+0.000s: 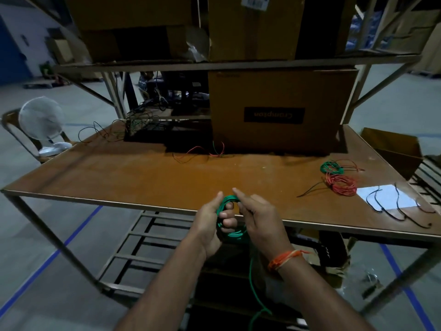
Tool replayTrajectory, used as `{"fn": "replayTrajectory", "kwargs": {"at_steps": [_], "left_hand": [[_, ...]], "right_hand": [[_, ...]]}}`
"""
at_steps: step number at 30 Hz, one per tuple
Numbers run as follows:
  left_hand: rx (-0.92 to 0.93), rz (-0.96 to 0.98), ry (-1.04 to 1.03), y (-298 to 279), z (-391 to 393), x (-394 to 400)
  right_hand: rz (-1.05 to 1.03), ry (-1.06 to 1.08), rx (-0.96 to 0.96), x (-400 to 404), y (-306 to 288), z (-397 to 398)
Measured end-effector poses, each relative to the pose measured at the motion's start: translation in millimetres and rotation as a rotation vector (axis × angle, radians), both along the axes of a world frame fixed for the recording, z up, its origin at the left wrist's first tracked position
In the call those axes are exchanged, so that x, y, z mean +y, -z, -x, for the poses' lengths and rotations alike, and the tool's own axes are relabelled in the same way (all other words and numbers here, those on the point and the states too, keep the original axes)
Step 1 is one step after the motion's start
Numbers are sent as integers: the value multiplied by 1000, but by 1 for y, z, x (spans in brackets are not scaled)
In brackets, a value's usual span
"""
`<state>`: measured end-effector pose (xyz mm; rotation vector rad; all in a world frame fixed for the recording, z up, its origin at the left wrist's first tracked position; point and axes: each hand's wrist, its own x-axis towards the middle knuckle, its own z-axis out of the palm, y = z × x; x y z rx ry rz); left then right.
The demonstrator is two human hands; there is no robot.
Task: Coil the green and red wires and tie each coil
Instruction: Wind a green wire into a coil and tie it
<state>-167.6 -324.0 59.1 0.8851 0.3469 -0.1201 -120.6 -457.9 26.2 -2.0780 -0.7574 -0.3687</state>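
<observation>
A green wire coil (232, 231) hangs over the table's near edge, gripped by my left hand (212, 223) with fingers curled through its loops. My right hand (260, 220) is at the coil's right side, fingers curled on the green wire, index finger pointing forward. The wire's loose tail (253, 292) drops below my wrists toward the floor. On the table at the right lie a tied green coil (331, 167) and a red coil (343, 185). Loose red and green wire (202, 151) lies near the cardboard box.
The brown table (143, 177) carries a large cardboard box (281, 108) at the back and a black tray with tangled wires (148, 130). Black ties (396, 206) lie on white paper (386, 195) at the right. A white fan (43, 125) stands on a chair at the left.
</observation>
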Motion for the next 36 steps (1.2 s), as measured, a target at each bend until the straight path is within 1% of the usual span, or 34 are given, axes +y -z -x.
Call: {"fn": "replayTrajectory", "kwargs": {"at_steps": [2, 6, 10, 12, 15, 19, 21, 24, 27, 29, 31, 34, 36], "left_hand": [[19, 81, 2, 2, -5, -8], [-4, 154, 45, 4, -10, -22], [-20, 216, 129, 2, -13, -28], [-22, 216, 166, 1, -14, -32], [-16, 156, 192, 1, -15, -40], [-37, 93, 186, 4, -15, -52], [-49, 135, 129, 3, -13, -55], [-83, 249, -30, 2, -13, -42], [-128, 343, -184, 3, -15, -18], [-156, 404, -286, 4, -17, -7], [-188, 422, -384, 2, -19, 1], [-221, 325, -487, 0, -24, 7], [-234, 211, -524, 2, -27, 8]], "right_hand": [[7, -21, -5, -9, -1, -5], [-37, -61, -22, -24, -5, -12], [-25, -72, -53, -38, -7, -16], [-19, -82, -51, -45, -8, -18], [-24, -71, -60, -56, -7, -19], [-110, -91, -27, -66, -4, -16], [-123, -102, 54, -73, -2, -16], [-148, -118, 218, -86, 8, -17], [-163, -82, 265, -93, 22, -14], [-221, -3, 276, -90, 30, -11], [-227, 90, 273, -85, 38, -8], [-37, 166, 182, -77, 48, -1], [117, 82, 177, -72, 44, 2]]}}
